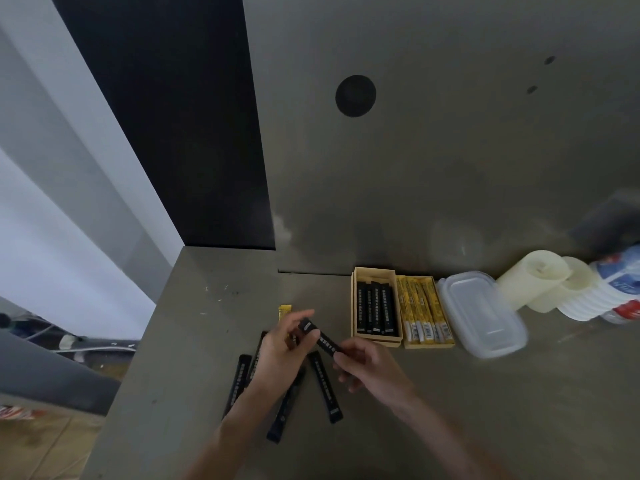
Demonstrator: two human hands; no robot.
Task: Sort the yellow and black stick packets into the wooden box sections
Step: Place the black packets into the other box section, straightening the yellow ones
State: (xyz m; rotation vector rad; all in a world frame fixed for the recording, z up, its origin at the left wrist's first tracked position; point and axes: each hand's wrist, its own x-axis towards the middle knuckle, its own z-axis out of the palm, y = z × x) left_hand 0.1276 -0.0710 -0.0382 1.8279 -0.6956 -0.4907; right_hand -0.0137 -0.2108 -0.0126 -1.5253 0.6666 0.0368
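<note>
A black stick packet (322, 337) is held above the table between both hands: my right hand (367, 365) grips its near end, and my left hand (280, 351) holds its far end with finger and thumb. Several more black packets (325, 388) lie on the table under and around my hands. A yellow packet (284, 311) peeks out beyond my left hand. The wooden box (355, 306) at the back holds black packets (375, 308) in its left section and yellow packets (420, 311) in its right section.
A clear lidded plastic container (483, 311) stands right of the box, with pale rolls (535, 280) and stacked cups (595, 299) further right against the wall. The table's left edge (145, 327) drops to the floor.
</note>
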